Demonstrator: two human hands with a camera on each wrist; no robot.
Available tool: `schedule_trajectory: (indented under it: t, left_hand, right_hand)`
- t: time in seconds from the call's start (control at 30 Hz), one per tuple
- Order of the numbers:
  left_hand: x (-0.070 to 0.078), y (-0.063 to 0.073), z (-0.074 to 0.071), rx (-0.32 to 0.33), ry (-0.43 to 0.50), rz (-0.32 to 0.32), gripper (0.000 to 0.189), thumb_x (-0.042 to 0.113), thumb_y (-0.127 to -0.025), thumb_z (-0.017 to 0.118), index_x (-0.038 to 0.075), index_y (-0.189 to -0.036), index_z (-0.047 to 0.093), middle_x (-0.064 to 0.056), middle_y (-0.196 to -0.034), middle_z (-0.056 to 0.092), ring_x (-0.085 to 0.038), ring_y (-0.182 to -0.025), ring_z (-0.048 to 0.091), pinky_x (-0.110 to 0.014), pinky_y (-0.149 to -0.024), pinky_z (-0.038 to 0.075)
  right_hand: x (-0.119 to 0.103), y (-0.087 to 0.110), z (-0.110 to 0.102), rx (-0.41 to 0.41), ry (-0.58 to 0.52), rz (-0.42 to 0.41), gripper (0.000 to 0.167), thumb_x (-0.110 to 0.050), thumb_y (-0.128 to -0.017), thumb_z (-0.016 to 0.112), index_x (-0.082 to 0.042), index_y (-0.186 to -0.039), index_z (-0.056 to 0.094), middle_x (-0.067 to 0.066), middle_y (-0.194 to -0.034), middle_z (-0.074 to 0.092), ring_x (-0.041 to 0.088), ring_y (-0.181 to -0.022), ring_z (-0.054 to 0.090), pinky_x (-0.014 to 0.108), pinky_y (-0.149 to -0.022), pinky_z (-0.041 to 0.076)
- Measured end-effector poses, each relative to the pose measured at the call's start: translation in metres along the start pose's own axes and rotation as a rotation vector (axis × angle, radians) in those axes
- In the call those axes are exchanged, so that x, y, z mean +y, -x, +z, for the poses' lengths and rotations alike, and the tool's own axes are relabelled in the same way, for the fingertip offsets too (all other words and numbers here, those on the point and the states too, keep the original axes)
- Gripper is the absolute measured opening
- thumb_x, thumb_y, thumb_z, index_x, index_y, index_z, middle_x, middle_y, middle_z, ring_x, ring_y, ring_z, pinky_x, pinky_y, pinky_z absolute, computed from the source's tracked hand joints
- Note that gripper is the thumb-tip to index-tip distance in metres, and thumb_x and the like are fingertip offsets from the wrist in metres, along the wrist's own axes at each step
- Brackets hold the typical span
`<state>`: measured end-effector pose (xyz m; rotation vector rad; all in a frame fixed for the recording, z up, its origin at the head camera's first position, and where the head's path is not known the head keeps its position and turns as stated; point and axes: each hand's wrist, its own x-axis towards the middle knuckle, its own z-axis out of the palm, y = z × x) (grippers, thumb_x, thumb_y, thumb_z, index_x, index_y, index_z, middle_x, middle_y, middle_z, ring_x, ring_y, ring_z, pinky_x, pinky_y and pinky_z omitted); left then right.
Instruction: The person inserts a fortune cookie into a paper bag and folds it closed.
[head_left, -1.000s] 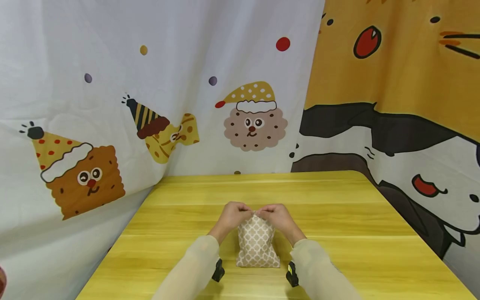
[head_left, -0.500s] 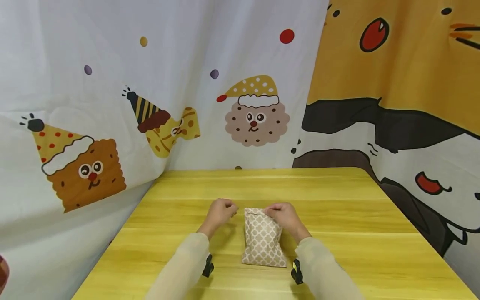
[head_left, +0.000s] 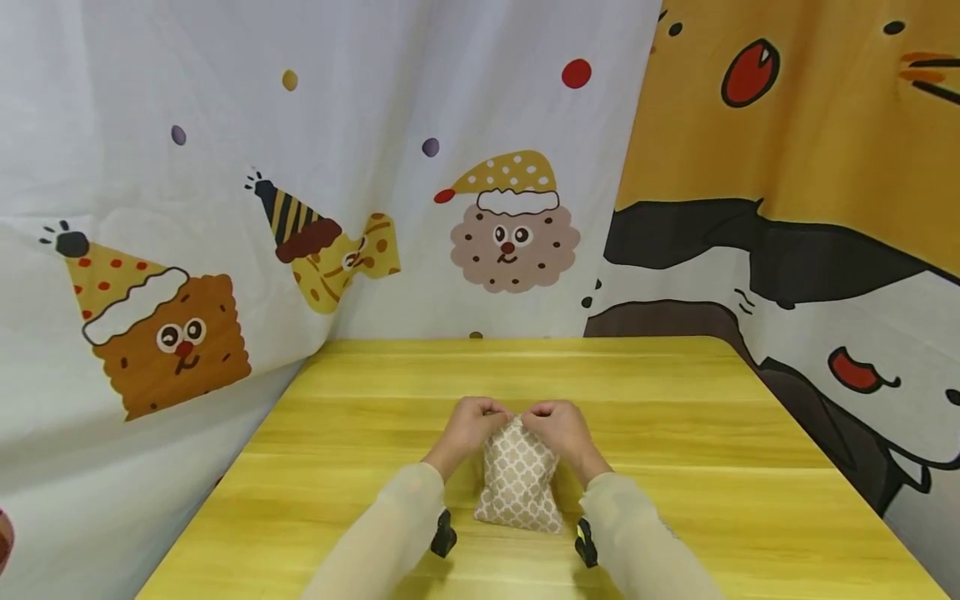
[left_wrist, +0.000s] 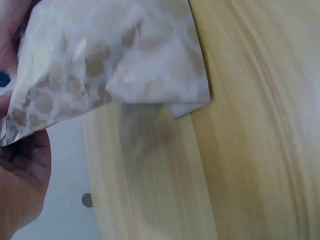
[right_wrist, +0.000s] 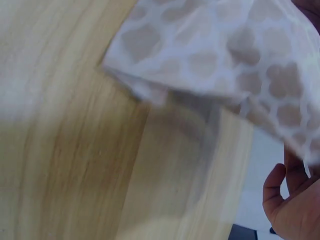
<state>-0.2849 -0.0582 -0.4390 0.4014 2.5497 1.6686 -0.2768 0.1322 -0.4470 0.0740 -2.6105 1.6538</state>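
A small beige paper bag (head_left: 517,479) with a white lattice pattern stands on the table, slightly tilted in the head view. My left hand (head_left: 474,429) pinches its top edge from the left. From the right, my right hand (head_left: 561,429) pinches the same edge, so the two hands meet almost fingertip to fingertip and hide most of the bag's top. Seen from the left wrist, the bag (left_wrist: 125,55) has its narrow end between the left hand's (left_wrist: 22,190) thumb and fingers. In the right wrist view the right hand (right_wrist: 297,205) lies at the bag's (right_wrist: 210,55) lower right end.
Yellow wood-grain table (head_left: 360,467) spreads around the bag on all sides. Behind it hangs a white curtain (head_left: 360,125) printed with cartoon biscuits, and at the right a cloth (head_left: 712,167) with large cartoon animals. Black wrist devices (head_left: 444,533) sit under the sleeves.
Half a second ago my left hand was off the bag to the left; it has come back right to the top edge. My right hand keeps its hold, and the bag has shifted slightly left.
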Motion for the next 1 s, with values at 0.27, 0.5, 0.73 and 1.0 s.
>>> schedule_trajectory:
  t: [0.27, 0.5, 0.73, 1.0]
  left_hand:
    - [-0.006, 0.000, -0.010, 0.029, -0.005, -0.013, 0.013, 0.016, -0.096, 0.066, 0.008, -0.091, 0.076, -0.002, -0.084, 0.068, -0.015, -0.074, 0.058, -0.029, -0.065, 0.049]
    - [-0.014, 0.001, -0.015, 0.029, 0.002, -0.010, 0.012, 0.015, -0.095, 0.068, 0.006, -0.092, 0.075, -0.003, -0.086, 0.069, -0.016, -0.077, 0.060, -0.030, -0.068, 0.052]
    - [-0.027, 0.001, -0.040, 0.093, 0.005, -0.072, 0.013, 0.015, -0.097, 0.066, 0.006, -0.097, 0.075, -0.003, -0.094, 0.068, -0.017, -0.084, 0.060, -0.032, -0.072, 0.052]
    - [-0.019, -0.003, -0.021, 0.032, 0.029, -0.036, 0.013, 0.019, -0.095, 0.070, 0.008, -0.095, 0.076, -0.001, -0.092, 0.069, -0.016, -0.079, 0.059, -0.034, -0.070, 0.053]
  right_hand:
    - [0.006, -0.001, -0.008, 0.054, 0.093, 0.014, 0.013, -0.021, -0.084, 0.071, -0.012, -0.083, 0.079, 0.000, -0.085, 0.073, 0.015, -0.077, 0.062, 0.029, -0.066, 0.050]
    - [0.013, -0.003, -0.014, 0.018, 0.111, 0.008, 0.014, -0.022, -0.085, 0.069, -0.012, -0.082, 0.078, 0.000, -0.087, 0.072, 0.014, -0.076, 0.059, 0.029, -0.064, 0.048]
    - [0.032, -0.001, -0.041, 0.027, -0.030, 0.037, 0.023, -0.023, -0.097, 0.061, -0.007, -0.086, 0.073, 0.009, -0.102, 0.070, 0.021, -0.083, 0.060, 0.039, -0.075, 0.051]
    - [0.023, -0.001, -0.018, -0.071, -0.146, 0.041, 0.027, -0.031, -0.096, 0.068, -0.006, -0.101, 0.075, 0.006, -0.103, 0.071, 0.023, -0.089, 0.067, 0.053, -0.094, 0.046]
